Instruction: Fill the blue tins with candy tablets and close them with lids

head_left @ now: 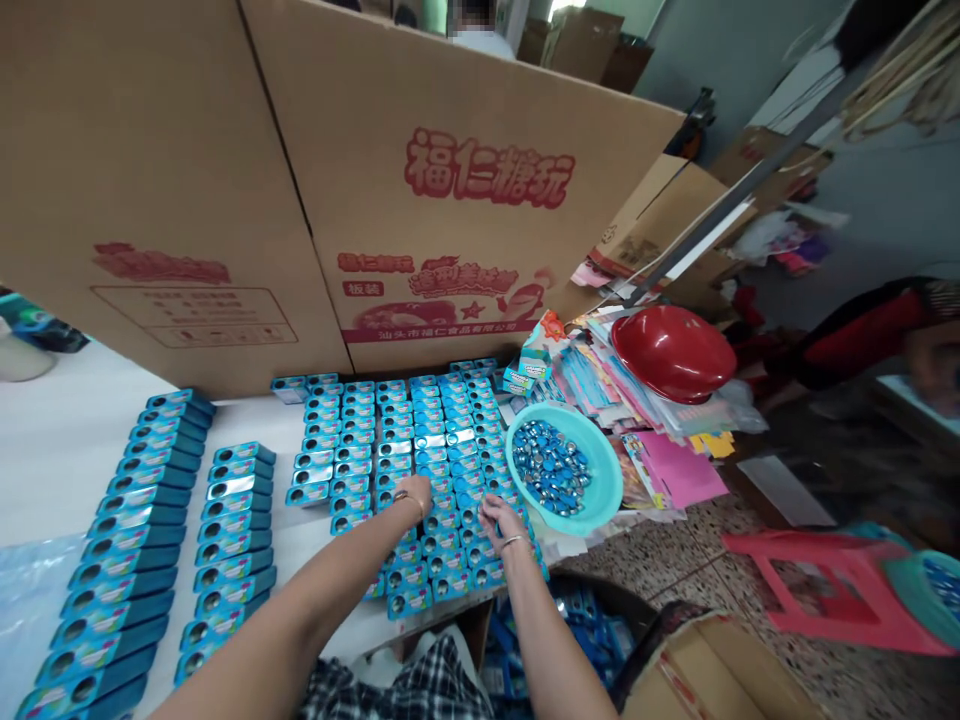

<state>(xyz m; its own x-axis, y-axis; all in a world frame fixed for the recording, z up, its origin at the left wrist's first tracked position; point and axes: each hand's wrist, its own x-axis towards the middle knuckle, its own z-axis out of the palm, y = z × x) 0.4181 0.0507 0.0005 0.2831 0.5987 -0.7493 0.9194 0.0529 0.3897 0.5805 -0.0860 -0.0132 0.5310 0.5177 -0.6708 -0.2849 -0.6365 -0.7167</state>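
Rows of small blue boxes, each with a round dark hole in its upper face, stand close together on the white table. My left hand is over the middle rows, its fingers curled down at a box; whatever they grip is hidden. To its right, my right hand has its fingers drawn together above the boxes, and anything in them is too small to make out. A turquoise bowl holding many small blue and silver round pieces stands just right of my right hand.
Tall cardboard walls off the table's far side. More blue boxes line the left. A red basin sits on packaging sheets at right. Below are a container of blue packages, an open carton and a pink stool.
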